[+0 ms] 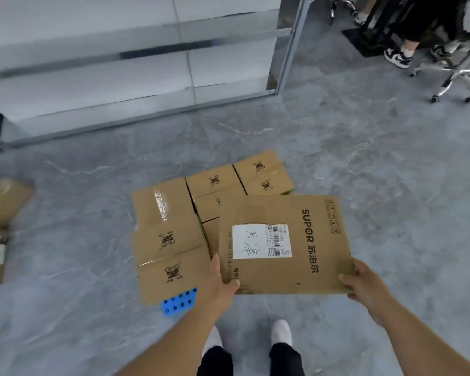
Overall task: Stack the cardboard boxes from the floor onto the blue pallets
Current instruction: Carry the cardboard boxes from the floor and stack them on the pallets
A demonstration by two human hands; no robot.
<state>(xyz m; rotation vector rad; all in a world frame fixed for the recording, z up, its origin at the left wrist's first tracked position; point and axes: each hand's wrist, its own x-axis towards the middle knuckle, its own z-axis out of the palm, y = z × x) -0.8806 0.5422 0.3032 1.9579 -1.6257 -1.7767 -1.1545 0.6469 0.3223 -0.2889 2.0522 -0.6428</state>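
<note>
Both hands hold a flat, rectangular SUPOR box [285, 244] of plain brown corrugated cardboard at the lower centre of the frame, its broad top face turned toward the camera. The left hand [219, 283] has its grip clamped on the near left corner, thumb lying over the top face; the right hand [364, 283] has its grip clamped on the near right corner, thumb on the top edge and fingers curled beneath. A white paper shipping label [261, 241], smooth and printed with barcodes and handwritten characters, is stuck to the box face. Beneath and to the left of the held box lies a layer of smaller cardboard boxes [171, 237], matte brown with dark stamped logos, packed edge to edge; one carries a glossy strip of clear tape. A corner of the blue pallet [178, 302], hard plastic perforated with round holes, projects from under this layer at lower centre left. Further cardboard boxes [3, 202] lie on the floor [391, 185] at the left edge. The floor is grey with pale marble-like veining. A swivel chair base [456, 85] on castors stands at upper right.
</note>
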